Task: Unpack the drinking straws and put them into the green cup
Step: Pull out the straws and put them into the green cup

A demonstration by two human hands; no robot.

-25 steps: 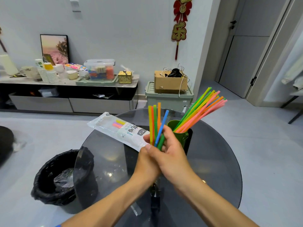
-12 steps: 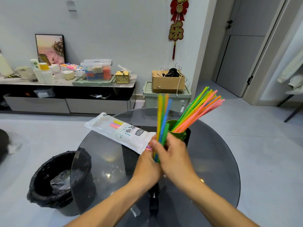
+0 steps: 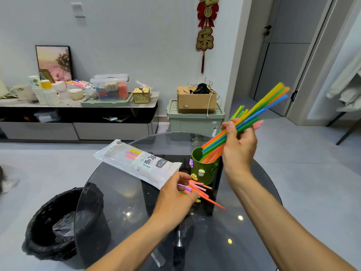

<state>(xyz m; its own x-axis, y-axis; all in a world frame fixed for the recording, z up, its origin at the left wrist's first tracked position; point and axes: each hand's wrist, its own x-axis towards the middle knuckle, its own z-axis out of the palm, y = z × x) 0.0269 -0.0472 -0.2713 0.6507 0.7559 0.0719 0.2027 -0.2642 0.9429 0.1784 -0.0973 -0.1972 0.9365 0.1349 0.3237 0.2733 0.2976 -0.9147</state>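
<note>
Straws (image 3: 259,109) in a bundle slant from lower left to upper right in the right half of the frame, their long axis running from the mouth of the green cup (image 3: 203,170) up toward the doorway at the upper right. They are long, thin, straight tubes in bright yellow, green, orange, blue and pink. Their lower ends sit at or just inside the cup's rim; whether they touch the bottom cannot be told. The right hand (image 3: 239,145) grips this bundle partway along, fingers curled round it and thumb pressed on top.

More straws already stand in the cup, leaning the same way behind the hand. The cup is dark green with small figures stuck on its side, and stands near the middle of the round glass table (image 3: 121,208).

A second lot of loose straws (image 3: 199,192) lies flat on the table just below the cup, pointing toward the lower right, mostly pink and orange. The left hand (image 3: 173,198) rests over their near ends with fingers bent round them, beside the open end of the white plastic packet (image 3: 136,163), which lies slanting toward the upper left with a few straws showing through it.

A black bin (image 3: 58,225) stands at the lower left.
</note>
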